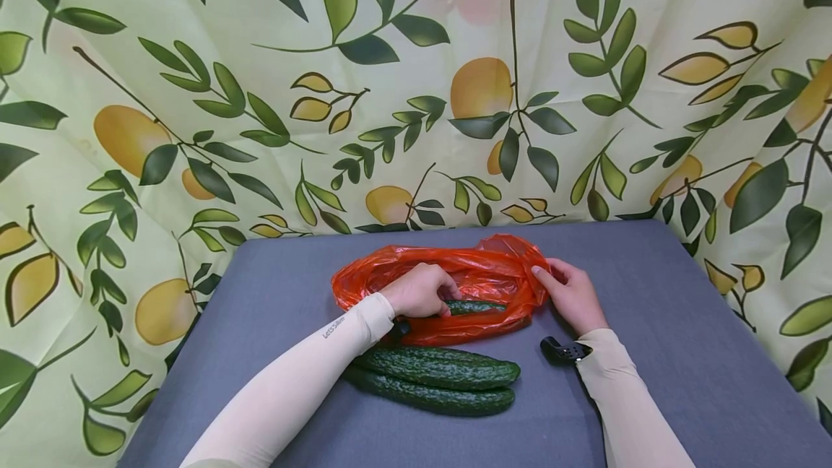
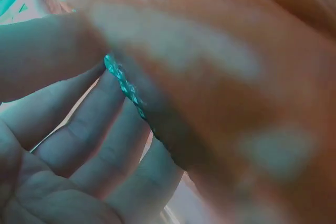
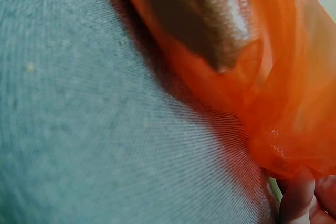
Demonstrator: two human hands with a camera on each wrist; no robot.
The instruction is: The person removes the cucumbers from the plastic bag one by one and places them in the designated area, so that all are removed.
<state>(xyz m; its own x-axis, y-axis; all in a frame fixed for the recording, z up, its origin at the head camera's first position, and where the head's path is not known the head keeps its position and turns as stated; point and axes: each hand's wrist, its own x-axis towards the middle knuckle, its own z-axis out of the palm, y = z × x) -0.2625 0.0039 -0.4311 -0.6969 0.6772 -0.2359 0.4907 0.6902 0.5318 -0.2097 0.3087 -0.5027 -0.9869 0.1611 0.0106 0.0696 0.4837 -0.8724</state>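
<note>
A red plastic bag (image 1: 390, 258) lies with its mouth spread wide, and a dark green, bumpy cucumber (image 1: 477, 306) shows inside it. My left hand (image 1: 422, 291) reaches into the bag and grips the left part of that cucumber. In the left wrist view, the fingers (image 2: 100, 140) lie behind the cucumber (image 2: 126, 85), partly hidden by blurred red plastic. At the bag's right end my right hand (image 1: 572, 295) pinches the rim, its thumb (image 3: 298, 195) against the plastic in the right wrist view.
Two more cucumbers, an upper one (image 1: 448, 367) and a lower one (image 1: 442, 396), lie side by side in front of the bag, left ends behind the left forearm. A grey cloth covers the table (image 1: 656, 309). Behind hangs a leaf-and-fruit patterned curtain (image 1: 416, 143).
</note>
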